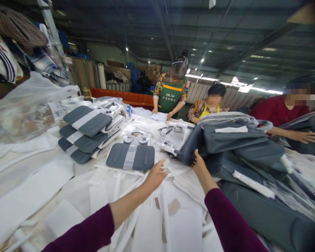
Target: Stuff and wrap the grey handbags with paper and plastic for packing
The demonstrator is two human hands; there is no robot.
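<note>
My left hand [156, 176] reaches over the white-covered table with its fingers apart, holding nothing. It is just right of and below a flat dark grey bag [118, 157] with a pale wrap band around its middle. My right hand [200, 164] is at the lower corner of a dark grey handbag [189, 148], thumb against its side; some fingers are hidden. That handbag leans at the left end of a heap of similar bags [225, 138], and white-wrapped handles and metal fittings [170, 134] extend to its left.
Several folded grey bags [88, 120] are stacked at the left. White sheets and strips [178, 224] litter the table in front of me. Clear plastic [23, 112] is bundled far left. A co-worker in a green apron [170, 94] handles pale cloth across the table; two others sit right.
</note>
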